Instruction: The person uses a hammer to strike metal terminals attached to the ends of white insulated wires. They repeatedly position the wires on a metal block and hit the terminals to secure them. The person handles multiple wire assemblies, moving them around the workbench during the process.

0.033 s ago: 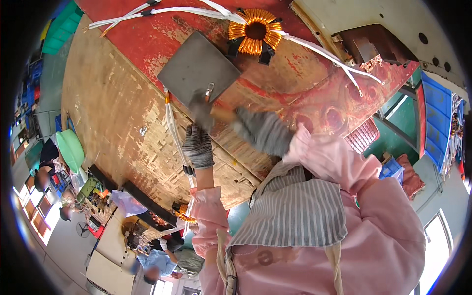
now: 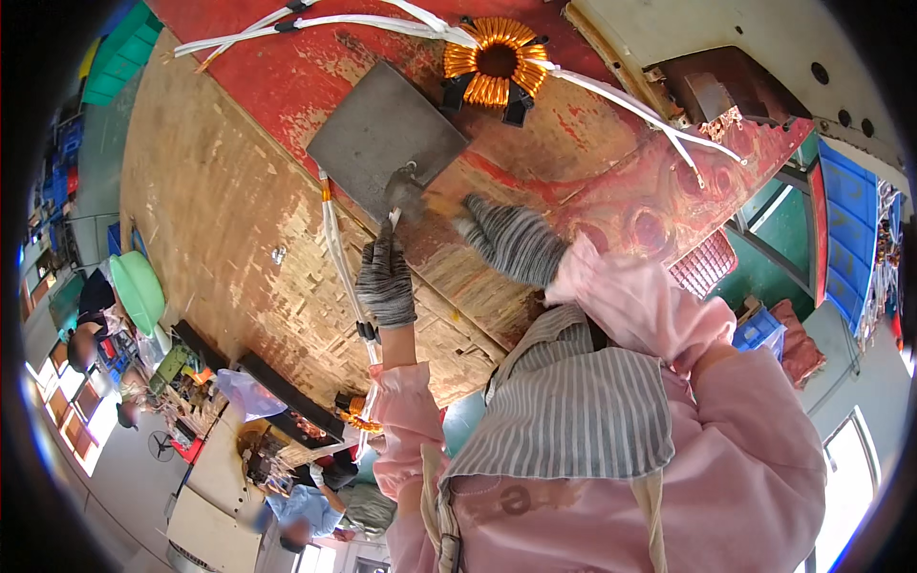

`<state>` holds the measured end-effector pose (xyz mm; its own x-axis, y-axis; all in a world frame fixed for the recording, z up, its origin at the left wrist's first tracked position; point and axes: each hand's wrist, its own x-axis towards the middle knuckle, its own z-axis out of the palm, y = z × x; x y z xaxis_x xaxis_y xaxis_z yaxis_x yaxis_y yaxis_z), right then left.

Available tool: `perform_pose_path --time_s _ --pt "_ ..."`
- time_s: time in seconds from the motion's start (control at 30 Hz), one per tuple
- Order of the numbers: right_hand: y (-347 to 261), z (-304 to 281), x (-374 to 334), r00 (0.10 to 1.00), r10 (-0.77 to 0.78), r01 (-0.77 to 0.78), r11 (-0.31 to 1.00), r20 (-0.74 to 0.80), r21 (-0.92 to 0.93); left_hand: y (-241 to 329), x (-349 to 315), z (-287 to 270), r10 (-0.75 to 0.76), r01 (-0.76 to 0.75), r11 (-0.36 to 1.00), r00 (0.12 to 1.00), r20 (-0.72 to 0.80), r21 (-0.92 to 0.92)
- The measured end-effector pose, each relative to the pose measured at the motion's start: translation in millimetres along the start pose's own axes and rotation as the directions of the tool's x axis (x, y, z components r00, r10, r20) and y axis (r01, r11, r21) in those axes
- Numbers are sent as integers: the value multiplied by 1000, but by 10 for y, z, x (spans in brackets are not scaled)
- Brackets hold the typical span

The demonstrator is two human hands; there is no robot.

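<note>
My left hand (image 2: 386, 285), in a grey striped knit glove, pinches a white wire (image 2: 394, 218) at the near corner of a dark metal plate (image 2: 368, 134). A small metal terminal lug (image 2: 412, 165) peeks out over the plate, mostly covered by a hammer (image 2: 405, 191). My right hand (image 2: 516, 241), gloved alike, grips that hammer by its wooden handle, which is smeared by motion. Whether the hammer head touches the lug I cannot tell. Alongside my left hand runs a white-sleeved cable (image 2: 334, 244) with a metal end.
A copper-wound ring coil (image 2: 496, 61) with white leads lies at the far side of the worn red and wood table (image 2: 220, 191). A grey machine body (image 2: 764, 48) stands far right. A pink basket (image 2: 705, 263) and blue bins (image 2: 853, 244) are to the right; people sit at lower left.
The hammer head has shifted slightly away from me and to the right, and now covers most of the lug. The white wire shows between it and my left fingertips.
</note>
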<state>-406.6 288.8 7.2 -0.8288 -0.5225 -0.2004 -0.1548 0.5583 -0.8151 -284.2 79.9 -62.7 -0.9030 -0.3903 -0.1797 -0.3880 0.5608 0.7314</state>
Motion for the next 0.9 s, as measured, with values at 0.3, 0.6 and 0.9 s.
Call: perform_pose_path --time_s 0.3,0.6,0.9 --pt "-244 -128 -65 975 -118 119 993 190 7 -191 18 -50 59 -70 996 980 -188 -55" --pt "-413 -179 -112 982 -126 125 992 142 18 673 322 -83 390 -372 920 902 -184 124" --pt "-426 -159 -106 947 -323 322 946 1 39 490 38 -198 23 -55 830 998 63 556"
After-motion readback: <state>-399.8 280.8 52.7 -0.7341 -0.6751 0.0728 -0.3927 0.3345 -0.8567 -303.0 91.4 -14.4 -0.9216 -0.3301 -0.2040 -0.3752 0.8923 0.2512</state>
